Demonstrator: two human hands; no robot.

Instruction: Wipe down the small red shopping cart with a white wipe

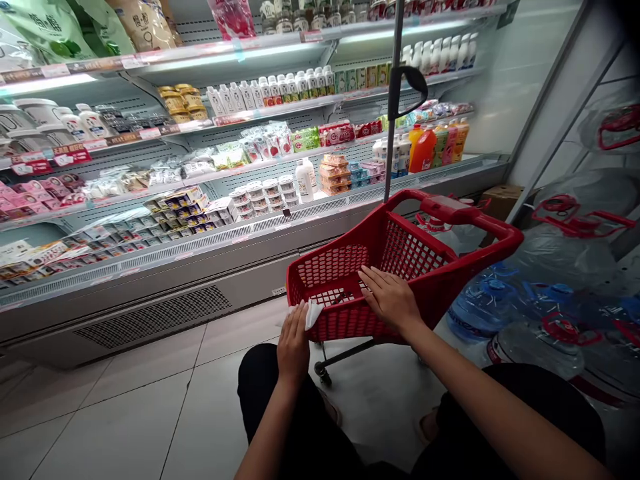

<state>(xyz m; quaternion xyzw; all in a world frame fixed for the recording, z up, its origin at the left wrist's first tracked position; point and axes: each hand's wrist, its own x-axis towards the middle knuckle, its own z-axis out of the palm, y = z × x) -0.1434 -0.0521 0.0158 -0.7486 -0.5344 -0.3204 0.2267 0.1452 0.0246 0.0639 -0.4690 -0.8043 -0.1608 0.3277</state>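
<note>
At the far left, pink packs [35,193] are lined up on a lower shelf of a lit refrigerated case [260,267], by which the background is filled. Below it, pale floor tiles [135,393] are seen. Further right, yellow tubs [183,101] are stacked on a higher shelf. The left hand [293,343] is placed at the near left corner of a red shopping cart [435,300], and a white wipe [313,315] is held under its fingers against the rim. The cart is stood beside the case, in front of the person's knees. Inside its basket, a small dark item [342,297] is seen but cannot be identified. The right hand [390,297] is held flat, fingers extended, over the near rim; nothing is seen gripped by it. Behind the cart, a dark pole [395,133] is seen upright. At the far right, blue water bottles [493,293] and clear water bottles [535,347] are crowded together on the floor.
</note>
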